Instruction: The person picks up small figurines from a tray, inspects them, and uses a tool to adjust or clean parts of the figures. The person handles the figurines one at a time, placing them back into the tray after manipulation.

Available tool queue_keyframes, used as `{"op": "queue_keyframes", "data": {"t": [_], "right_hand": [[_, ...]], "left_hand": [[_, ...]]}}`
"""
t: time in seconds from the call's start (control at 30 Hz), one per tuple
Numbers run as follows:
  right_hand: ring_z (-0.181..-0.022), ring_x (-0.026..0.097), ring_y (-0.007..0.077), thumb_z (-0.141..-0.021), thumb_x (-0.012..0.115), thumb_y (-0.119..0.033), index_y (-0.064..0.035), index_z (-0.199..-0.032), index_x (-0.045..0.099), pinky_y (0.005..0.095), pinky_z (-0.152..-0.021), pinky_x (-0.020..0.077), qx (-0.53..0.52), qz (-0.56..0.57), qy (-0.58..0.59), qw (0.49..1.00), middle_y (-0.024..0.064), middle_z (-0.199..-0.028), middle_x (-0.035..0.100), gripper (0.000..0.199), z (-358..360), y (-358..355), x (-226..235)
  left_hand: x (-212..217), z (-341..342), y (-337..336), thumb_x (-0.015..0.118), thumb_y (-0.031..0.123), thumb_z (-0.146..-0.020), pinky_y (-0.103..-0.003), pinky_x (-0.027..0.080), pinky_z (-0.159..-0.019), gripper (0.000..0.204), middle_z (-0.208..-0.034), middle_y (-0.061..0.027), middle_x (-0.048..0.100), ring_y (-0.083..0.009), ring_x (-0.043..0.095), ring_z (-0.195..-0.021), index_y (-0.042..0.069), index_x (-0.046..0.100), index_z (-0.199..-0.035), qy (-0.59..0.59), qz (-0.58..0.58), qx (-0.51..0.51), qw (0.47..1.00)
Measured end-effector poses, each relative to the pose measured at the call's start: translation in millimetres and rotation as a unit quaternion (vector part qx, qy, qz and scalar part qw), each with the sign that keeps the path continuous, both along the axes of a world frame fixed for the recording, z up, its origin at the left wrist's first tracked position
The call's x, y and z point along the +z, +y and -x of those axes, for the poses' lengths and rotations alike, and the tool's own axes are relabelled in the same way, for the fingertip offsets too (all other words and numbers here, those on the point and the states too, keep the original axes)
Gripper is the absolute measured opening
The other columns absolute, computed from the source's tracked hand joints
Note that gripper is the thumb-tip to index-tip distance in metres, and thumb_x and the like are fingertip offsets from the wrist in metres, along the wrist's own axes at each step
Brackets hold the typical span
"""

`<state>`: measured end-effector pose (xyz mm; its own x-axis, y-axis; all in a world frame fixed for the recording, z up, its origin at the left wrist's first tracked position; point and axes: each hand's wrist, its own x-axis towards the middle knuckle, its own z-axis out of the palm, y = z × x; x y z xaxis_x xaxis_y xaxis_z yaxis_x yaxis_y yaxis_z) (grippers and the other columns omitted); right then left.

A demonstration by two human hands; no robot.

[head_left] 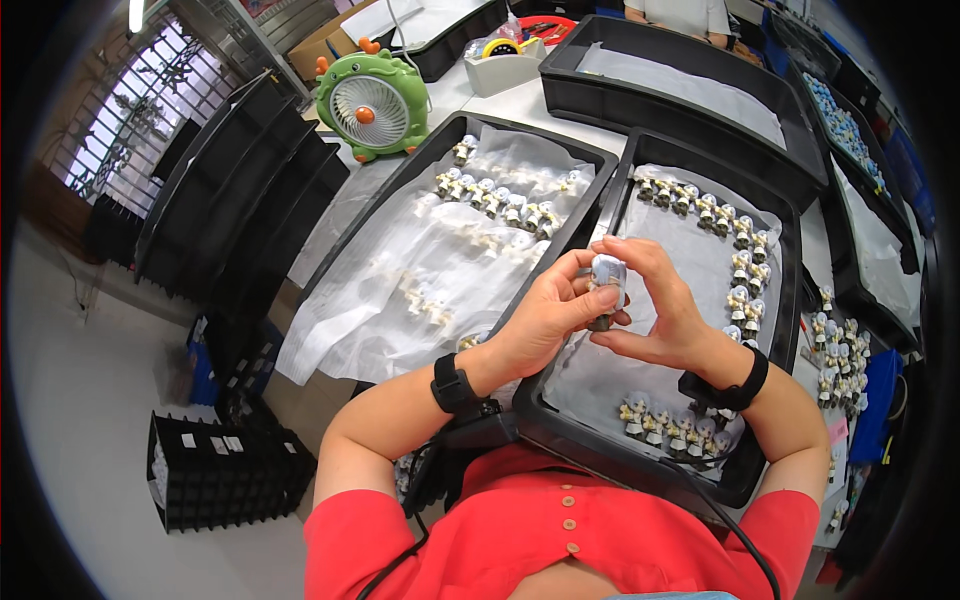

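Note:
Between the thumb and fingers of my left hand is a small figurine with a pale lilac-grey top and a dark base, held upright. Curved around its right side, my right hand has thumb and forefinger wide apart. That forefinger's tip is close to the figurine's top; whether it touches I cannot tell. Below both hands lies a black tray lined with white sheet, with figurines in rows along its far and right sides. More figurines stand at its near end.
Left of it, another black tray holds figurines partly under thin white sheets. A green fan stands behind. Farther back is a lined black tray. Loose figurines stand at the right. Stacked black trays fill the left; a person is across the table.

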<state>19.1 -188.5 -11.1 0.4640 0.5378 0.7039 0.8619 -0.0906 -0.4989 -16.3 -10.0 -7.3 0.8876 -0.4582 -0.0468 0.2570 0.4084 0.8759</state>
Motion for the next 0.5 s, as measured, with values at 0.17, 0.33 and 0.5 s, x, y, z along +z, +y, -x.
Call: {"op": "queue_keyframes", "data": {"t": [0.17,0.33,0.5], "right_hand": [[-0.108,0.049,0.0295,-0.06,0.08,-0.013,-0.0061,-0.132,0.04,0.038,-0.091,0.0401,-0.003,0.003,0.02,1.0,0.0122,-0.122,0.051,0.083,0.2,-1.4,0.2],[-0.108,0.05,0.0279,-0.065,0.077,-0.01,-0.0054,-0.133,0.038,0.0379,-0.093,0.0393,-0.007,-0.017,0.034,0.999,0.0134,-0.12,0.052,0.079,0.3,-2.0,6.1],[-0.108,0.05,0.0266,-0.067,0.075,-0.007,-0.0049,-0.133,0.038,0.0368,-0.093,0.0392,-0.017,-0.033,0.035,0.999,0.0133,-0.117,0.054,0.075,0.8,-6.5,11.7]], "left_hand": [[-1.5,-2.1,1.0,0.057,0.014,-0.089,-0.031,0.049,-0.079,0.04,-0.099,-0.0075,0.059,-0.0173,0.06,-0.09,0.006,0.039,-0.124,-0.006,0.006,0.01,1.0],[10.7,-2.1,8.9,0.06,0.01,-0.086,-0.031,0.05,-0.081,0.041,-0.099,-0.0065,0.059,-0.0182,0.061,-0.092,0.006,0.042,-0.123,0.012,0.009,0.022,1.0],[47.4,-13.7,45.2,0.06,0.005,-0.084,-0.033,0.05,-0.084,0.038,-0.103,-0.0074,0.059,-0.0181,0.062,-0.093,0.004,0.048,-0.119,0.0,-0.091,0.054,0.994]]}}
